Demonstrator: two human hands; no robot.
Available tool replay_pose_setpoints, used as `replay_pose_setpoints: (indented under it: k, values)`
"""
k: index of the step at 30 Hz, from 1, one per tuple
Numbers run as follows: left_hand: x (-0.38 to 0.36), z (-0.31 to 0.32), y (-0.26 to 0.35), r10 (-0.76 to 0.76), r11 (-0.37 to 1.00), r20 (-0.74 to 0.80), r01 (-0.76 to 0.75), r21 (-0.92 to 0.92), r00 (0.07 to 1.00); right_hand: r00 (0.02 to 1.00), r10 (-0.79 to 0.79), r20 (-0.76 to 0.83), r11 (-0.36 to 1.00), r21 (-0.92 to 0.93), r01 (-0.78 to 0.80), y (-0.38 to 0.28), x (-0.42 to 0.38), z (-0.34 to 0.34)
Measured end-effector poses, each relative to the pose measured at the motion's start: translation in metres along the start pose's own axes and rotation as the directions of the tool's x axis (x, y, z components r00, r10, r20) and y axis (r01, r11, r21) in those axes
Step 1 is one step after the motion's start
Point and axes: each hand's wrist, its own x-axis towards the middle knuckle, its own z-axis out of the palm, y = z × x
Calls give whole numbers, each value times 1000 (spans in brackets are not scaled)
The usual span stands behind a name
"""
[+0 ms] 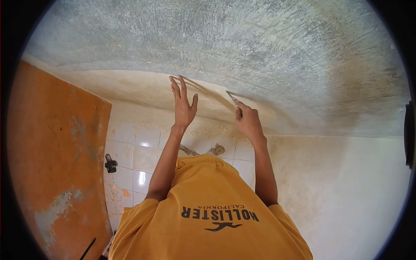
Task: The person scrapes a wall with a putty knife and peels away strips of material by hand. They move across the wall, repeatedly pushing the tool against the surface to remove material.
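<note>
In front of me is a wall with a rough grey scraped upper part point(208, 39) and a cream-coloured lower part point(130, 84). My right hand point(250, 122) grips a scraper point(232, 98), its thin blade against the wall at the border between the grey and cream areas. Fingers of that hand hide most of the handle. To the left, my left hand point(185, 110) is open, fingers spread and pointing up. Its fingertips are at the same border and seem to rest on the wall, holding nothing.
An orange wall point(60, 147) with peeling patches stands on the left. Whitish walling point(346, 186) is on the right. Below, scraped flakes point(125, 193) lie on the white tiled floor point(145, 160), near a dark object point(111, 163) by the orange wall.
</note>
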Motion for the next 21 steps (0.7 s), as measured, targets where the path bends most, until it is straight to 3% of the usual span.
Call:
replay_pose_setpoints:
  k: [5,9,15,21]
  values:
    - [-4,6,22,-47,995,-53,42,-91,998,998,-38,-45,999,6,39,3,-6,3]
    - [-10,10,28,-35,999,-5,34,-26,999,995,-83,-54,992,-101,77,21,4,31]
    - [-5,-9,19,3,1000,42,-4,15,999,999,9,-32,999,32,-8,-12,-13,0]
    - [-1,-17,15,3,999,85,0,-36,996,999,53,-9,998,-23,-53,-18,-12,0]
